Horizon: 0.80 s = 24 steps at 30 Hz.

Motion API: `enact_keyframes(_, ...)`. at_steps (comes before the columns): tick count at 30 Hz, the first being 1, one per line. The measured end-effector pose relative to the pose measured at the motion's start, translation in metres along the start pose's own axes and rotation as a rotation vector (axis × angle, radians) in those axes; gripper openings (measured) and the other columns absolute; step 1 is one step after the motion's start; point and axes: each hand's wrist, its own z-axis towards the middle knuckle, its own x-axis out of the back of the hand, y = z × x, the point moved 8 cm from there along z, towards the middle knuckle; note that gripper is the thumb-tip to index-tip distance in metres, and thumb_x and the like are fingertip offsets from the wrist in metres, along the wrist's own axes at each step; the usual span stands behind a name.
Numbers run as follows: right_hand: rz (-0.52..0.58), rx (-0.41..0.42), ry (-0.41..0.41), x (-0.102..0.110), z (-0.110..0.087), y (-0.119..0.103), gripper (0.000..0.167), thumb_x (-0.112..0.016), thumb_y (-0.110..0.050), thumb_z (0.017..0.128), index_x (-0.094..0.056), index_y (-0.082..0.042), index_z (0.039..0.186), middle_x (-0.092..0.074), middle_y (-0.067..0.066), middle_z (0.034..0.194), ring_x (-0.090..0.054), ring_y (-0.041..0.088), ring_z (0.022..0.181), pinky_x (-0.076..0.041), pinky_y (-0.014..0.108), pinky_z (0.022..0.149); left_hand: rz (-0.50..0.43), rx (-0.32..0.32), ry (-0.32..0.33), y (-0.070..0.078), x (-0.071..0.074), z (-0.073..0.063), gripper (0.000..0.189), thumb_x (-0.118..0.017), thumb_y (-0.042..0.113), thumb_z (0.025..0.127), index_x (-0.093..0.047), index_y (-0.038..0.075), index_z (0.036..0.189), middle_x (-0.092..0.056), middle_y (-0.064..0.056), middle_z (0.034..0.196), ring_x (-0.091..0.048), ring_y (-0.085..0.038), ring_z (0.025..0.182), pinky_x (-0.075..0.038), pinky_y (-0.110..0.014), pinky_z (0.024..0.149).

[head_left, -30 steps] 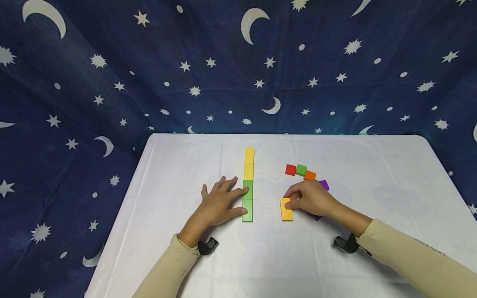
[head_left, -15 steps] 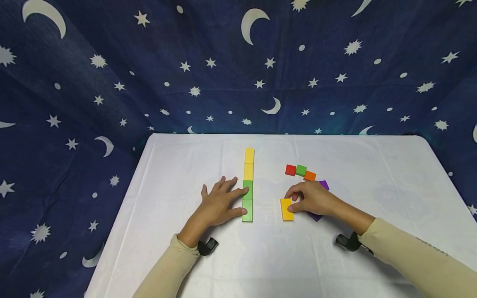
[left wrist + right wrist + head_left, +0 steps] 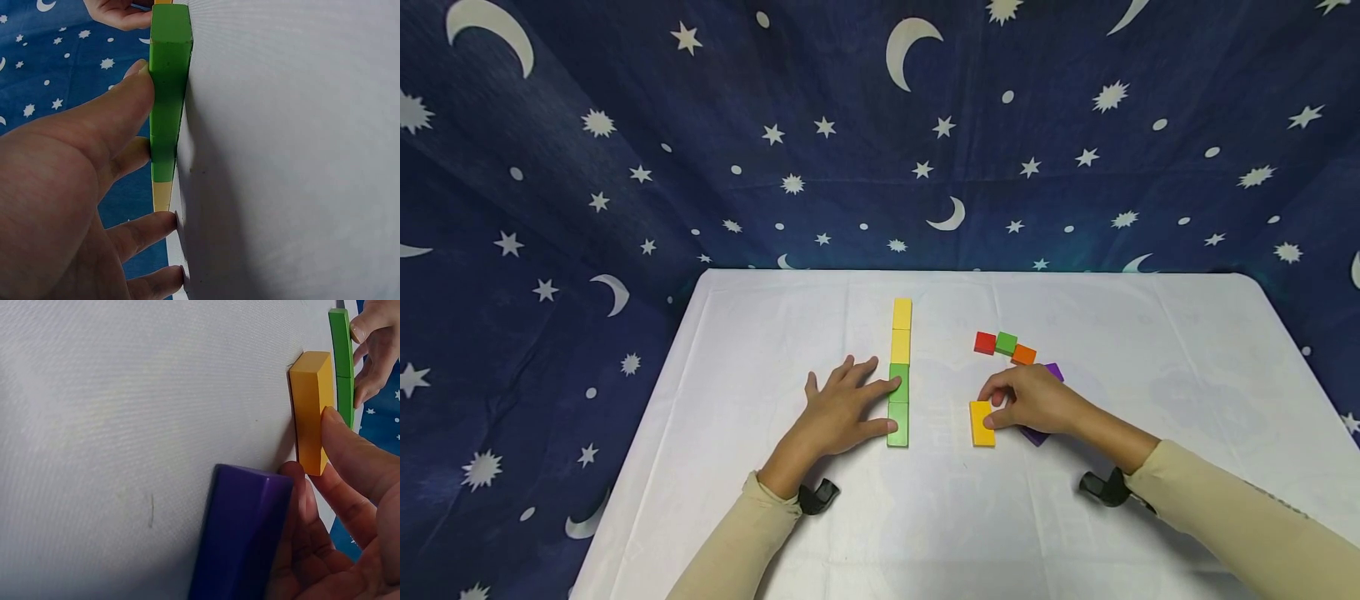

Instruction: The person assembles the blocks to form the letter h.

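My left hand (image 3: pixel 838 412) lies with fingers spread beside a straight row of blocks. Its thumb touches the nearer green block (image 3: pixel 898 439), and its index finger touches the farther green block (image 3: pixel 898 369). Beyond these, a yellow block (image 3: pixel 900 346) and another yellow block (image 3: pixel 902 314) continue the row end to end. Right of the row, my right hand (image 3: pixel 1037 400) holds an orange-yellow block (image 3: pixel 981 425) flat on the table, thumb on its top and index finger at its far end. A purple block (image 3: pixel 240 531) lies under that hand, mostly hidden from the head view.
A red block (image 3: pixel 985 342), a small green block (image 3: pixel 1006 342) and an orange block (image 3: pixel 1023 355) form a curved line, with purple (image 3: pixel 1055 372) showing past my right hand. White cloth covers the table (image 3: pixel 925 533); a starry blue curtain (image 3: pixel 850 183) hangs behind it.
My right hand has shifted slightly to the right, sliding the orange-yellow block away from the row. My left hand and the other blocks have stayed in place.
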Motion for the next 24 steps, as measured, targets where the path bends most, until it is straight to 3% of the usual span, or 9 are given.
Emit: enact_keyframes(24, 0.022, -0.009, -0.004, 0.0004, -0.0013, 0.0003, 0.024, -0.089, -0.027, 0.079, -0.078, -0.021, 0.099, -0.063, -0.007, 0.081, -0.054, 0.011, 0.069, -0.043, 0.024, 0.063, -0.009, -0.003, -0.002, 0.0004, 0.0002, -0.0005, 0.064, -0.068, 0.063, 0.09, -0.05, 0.045, 0.149, -0.033, -0.001, 0.167, -0.022, -0.037, 0.157, -0.013, -0.084, 0.109)
